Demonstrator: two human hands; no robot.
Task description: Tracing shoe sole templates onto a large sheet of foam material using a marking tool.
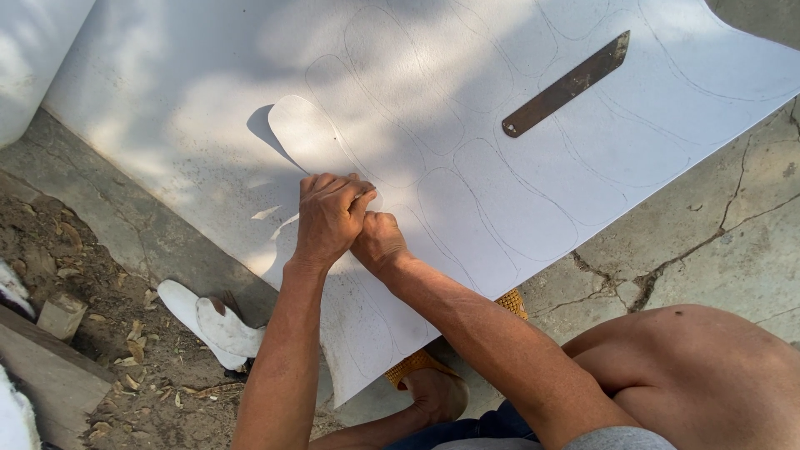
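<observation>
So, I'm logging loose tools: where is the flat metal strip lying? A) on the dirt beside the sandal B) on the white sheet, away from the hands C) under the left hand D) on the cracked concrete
B: the strip rests on the sheet, apart from both hands.

No packages, labels, signs or screens are being shown anywhere in the view.
</observation>
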